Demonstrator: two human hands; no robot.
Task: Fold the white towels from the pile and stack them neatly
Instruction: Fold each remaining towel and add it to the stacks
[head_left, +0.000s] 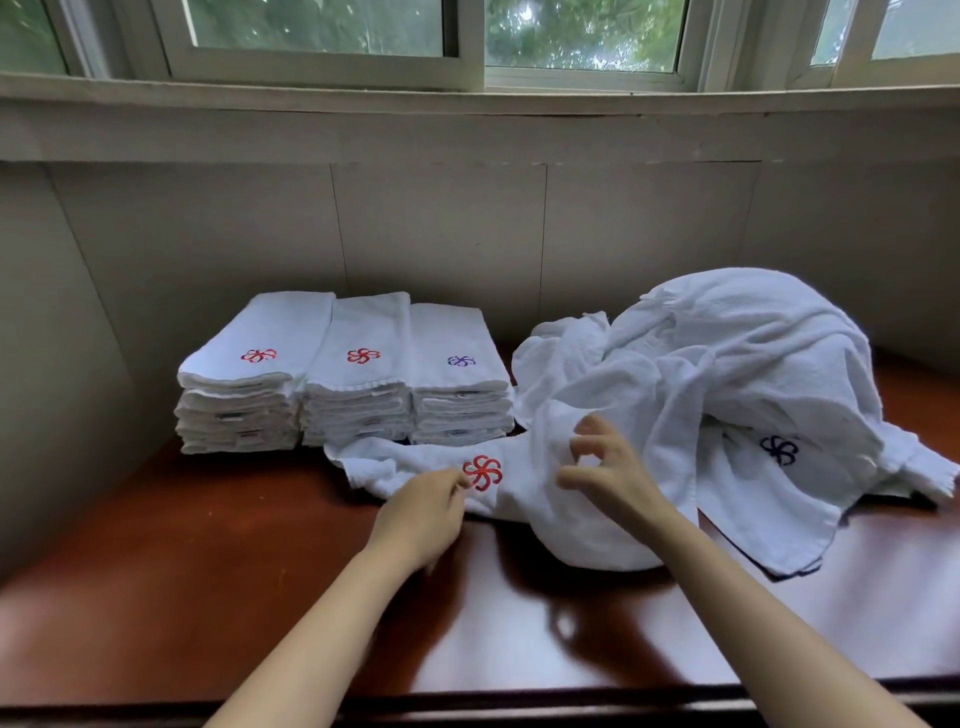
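A loose pile of white towels (727, 364) heaps on the right of the table. One towel with a red flower emblem (426, 465) stretches out of the pile toward the left. My left hand (423, 514) pinches this towel just beside the emblem. My right hand (608, 467) hovers over the same towel where it joins the pile, fingers spread and loosely curled, holding nothing. Three stacks of folded towels stand at the back left: left stack (244, 379), middle stack (358, 374), right stack (457, 379).
The dark red wooden table (182, 545) runs to a front edge at the bottom. A tiled wall and a window sill close off the back. Another towel with a dark blue emblem (769, 467) hangs off the pile at the right.
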